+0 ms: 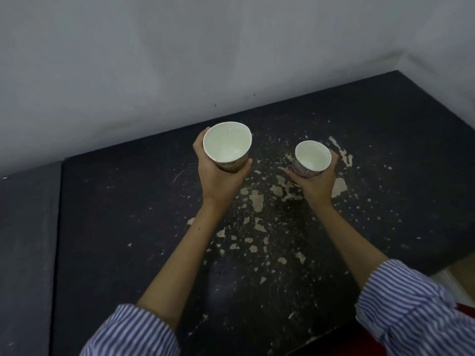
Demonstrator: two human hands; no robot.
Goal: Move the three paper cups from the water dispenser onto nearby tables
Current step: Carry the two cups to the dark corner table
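Observation:
Two white paper cups with dark printed lettering are held over a black table [128, 214] whose paint is chipped. My left hand [218, 178] grips the left cup [227, 146] around its lower body, above the table surface. My right hand [317, 183] grips the right cup [312, 158], which sits lower and closer to the tabletop; whether it touches the surface is unclear. Both cups are upright with their open tops toward me, and they look empty. A third cup and the water dispenser are out of view.
A white wall [180, 60] runs behind the table and meets another wall at the right corner. A second dark surface [25, 240] adjoins the table on the left. The table's near right edge [411, 273] drops to a light floor and something red.

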